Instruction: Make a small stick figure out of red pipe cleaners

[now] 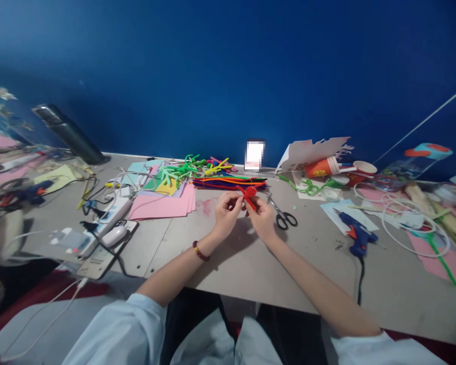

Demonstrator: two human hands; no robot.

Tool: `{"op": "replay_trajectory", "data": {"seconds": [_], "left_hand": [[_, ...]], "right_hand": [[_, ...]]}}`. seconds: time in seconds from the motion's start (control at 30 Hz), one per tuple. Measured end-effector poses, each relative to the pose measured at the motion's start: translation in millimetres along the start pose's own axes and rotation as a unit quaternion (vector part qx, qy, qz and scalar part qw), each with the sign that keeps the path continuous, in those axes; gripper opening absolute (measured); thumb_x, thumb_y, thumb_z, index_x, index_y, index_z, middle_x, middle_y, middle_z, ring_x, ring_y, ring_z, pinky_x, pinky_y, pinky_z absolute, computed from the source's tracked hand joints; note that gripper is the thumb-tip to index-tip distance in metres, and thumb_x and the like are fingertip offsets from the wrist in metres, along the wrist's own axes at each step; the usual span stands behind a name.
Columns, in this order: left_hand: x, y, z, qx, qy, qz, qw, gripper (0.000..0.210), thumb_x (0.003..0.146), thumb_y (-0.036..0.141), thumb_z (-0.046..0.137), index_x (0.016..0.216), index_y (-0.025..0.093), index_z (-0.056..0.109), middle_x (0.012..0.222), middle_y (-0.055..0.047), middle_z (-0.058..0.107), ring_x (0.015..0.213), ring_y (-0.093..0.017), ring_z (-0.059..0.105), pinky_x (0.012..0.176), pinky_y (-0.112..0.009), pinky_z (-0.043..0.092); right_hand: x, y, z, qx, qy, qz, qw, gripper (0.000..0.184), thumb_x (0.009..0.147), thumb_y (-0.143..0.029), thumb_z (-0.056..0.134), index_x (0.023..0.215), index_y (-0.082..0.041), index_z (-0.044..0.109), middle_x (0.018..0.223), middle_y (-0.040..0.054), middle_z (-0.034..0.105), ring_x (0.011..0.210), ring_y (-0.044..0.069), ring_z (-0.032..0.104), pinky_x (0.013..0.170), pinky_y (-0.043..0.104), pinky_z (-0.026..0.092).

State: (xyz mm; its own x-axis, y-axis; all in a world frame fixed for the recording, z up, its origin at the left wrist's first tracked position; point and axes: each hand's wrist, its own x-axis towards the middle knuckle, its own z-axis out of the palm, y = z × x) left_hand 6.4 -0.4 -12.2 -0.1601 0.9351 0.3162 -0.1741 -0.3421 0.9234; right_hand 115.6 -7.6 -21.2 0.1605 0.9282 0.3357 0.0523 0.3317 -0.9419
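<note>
Between my two hands, above the table, is a red pipe cleaner piece [250,193], bent into a small shape with a rounded top. My left hand [227,213] pinches at its left side, with a bracelet on the wrist. On the other side my right hand [262,219] has its fingers closed round the lower part of the red piece. Behind the hands lies a bundle of coloured pipe cleaners [228,183]. Black-handled scissors [285,218] rest just right of my right hand.
Pink paper sheets [163,203] and green bent pipe cleaners [188,166] lie left of the bundle. A power strip [108,223] stands farther left. To the right are a blue glue gun [355,230] with its cord, orange paper cups [323,166] and a coiled white cable [414,223].
</note>
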Motion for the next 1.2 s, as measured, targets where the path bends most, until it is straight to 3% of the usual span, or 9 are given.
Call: {"op": "replay_trajectory", "data": {"seconds": [0.4, 0.7, 0.97, 1.2], "left_hand": [[4, 5, -1.9, 0.049, 0.011, 0.043, 0.998, 0.008, 0.072, 0.029, 0.07, 0.072, 0.021, 0.07, 0.082, -0.005, 0.06, 0.073, -0.014, 0.054, 0.062, -0.023, 0.042], [8, -8, -4.0, 0.071, 0.011, 0.039, 0.997, 0.006, 0.072, 0.026, 0.069, 0.072, 0.021, 0.07, 0.082, -0.004, 0.06, 0.073, -0.013, 0.054, 0.061, -0.022, 0.041], [4, -25, -2.1, 0.044, -0.02, 0.012, 0.999, 0.017, 0.075, 0.034, 0.067, 0.073, 0.017, 0.066, 0.078, -0.003, 0.06, 0.067, -0.011, 0.057, 0.059, -0.023, 0.045], [2, -23, -1.0, 0.029, -0.028, 0.007, 0.999, 0.019, 0.076, 0.035, 0.066, 0.074, 0.016, 0.064, 0.077, -0.002, 0.059, 0.066, -0.011, 0.057, 0.058, -0.023, 0.046]], "right_hand": [[9, 2, 8, 0.056, -0.018, 0.046, 0.997, 0.03, 0.074, -0.047, 0.062, 0.08, -0.018, 0.065, 0.067, 0.0022, 0.06, 0.052, 0.013, 0.053, 0.048, 0.027, 0.046], [4, 26, 25, 0.159, 0.05, 0.143, 0.976, 0.037, 0.069, -0.05, 0.067, 0.084, -0.017, 0.066, 0.072, 0.0025, 0.062, 0.058, 0.013, 0.054, 0.052, 0.026, 0.046], [0, 32, 8, 0.115, 0.039, 0.105, 0.987, 0.029, 0.073, -0.045, 0.066, 0.08, -0.017, 0.067, 0.071, 0.0006, 0.06, 0.059, 0.012, 0.051, 0.057, 0.025, 0.044], [-3, 26, 7, 0.117, 0.031, 0.095, 0.988, 0.025, 0.073, -0.043, 0.066, 0.08, -0.019, 0.069, 0.073, 0.0007, 0.062, 0.063, 0.013, 0.053, 0.061, 0.027, 0.045]]}}
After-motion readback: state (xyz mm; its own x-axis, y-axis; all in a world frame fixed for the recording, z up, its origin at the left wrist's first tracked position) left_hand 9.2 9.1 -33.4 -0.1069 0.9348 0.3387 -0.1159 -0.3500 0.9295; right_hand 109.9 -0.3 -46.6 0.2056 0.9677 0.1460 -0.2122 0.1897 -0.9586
